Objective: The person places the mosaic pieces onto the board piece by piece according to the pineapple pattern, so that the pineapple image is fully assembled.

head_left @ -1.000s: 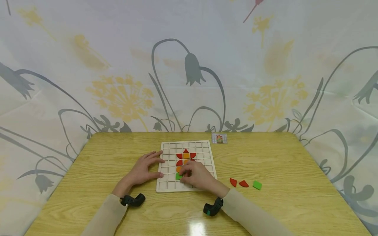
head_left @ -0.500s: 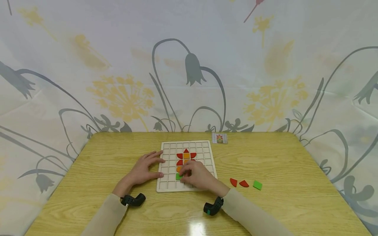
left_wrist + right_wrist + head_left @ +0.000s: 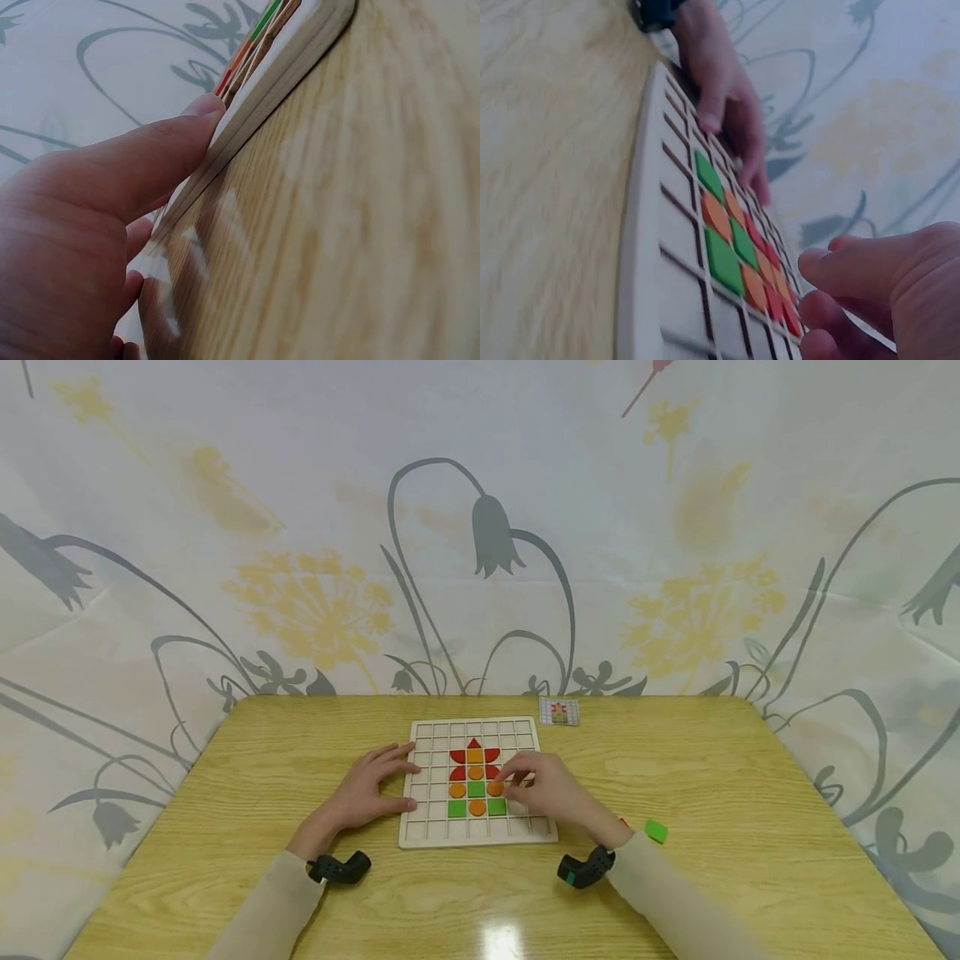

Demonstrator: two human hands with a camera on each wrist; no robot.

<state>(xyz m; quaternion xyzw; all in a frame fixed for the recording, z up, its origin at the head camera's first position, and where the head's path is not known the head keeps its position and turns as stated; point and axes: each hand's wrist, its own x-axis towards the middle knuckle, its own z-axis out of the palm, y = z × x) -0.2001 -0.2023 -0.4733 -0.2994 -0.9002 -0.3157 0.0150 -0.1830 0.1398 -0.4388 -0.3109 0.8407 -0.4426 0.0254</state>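
A white grid board [image 3: 427, 835] lies on the table, bearing red, orange and green pieces in its middle. Along its left edge rests my left hand [image 3: 363, 792], fingers spread; the left wrist view shows the thumb [image 3: 169, 154] against the board's side. My right hand [image 3: 551, 789] hovers over the board's right part, fingers bent and nothing visible between them. Its fingertips are near an orange disc [image 3: 495, 788] and a green square [image 3: 497, 807]. Left of these are another green square [image 3: 457, 808] and an orange disc [image 3: 477, 807]. A red triangle [image 3: 473, 743] tops the pattern.
A loose green square [image 3: 656, 831] lies on the table to the right. A red piece [image 3: 623, 822] peeks out behind my right forearm. A small pattern card [image 3: 559, 712] lies beyond the board's far right corner. A patterned curtain [image 3: 330, 527] hangs behind the table.
My right hand has moved right and slightly away from me, uncovering the lower pieces, including the right green square. Its forearm now covers most of the loose red pieces. My left hand stays put.
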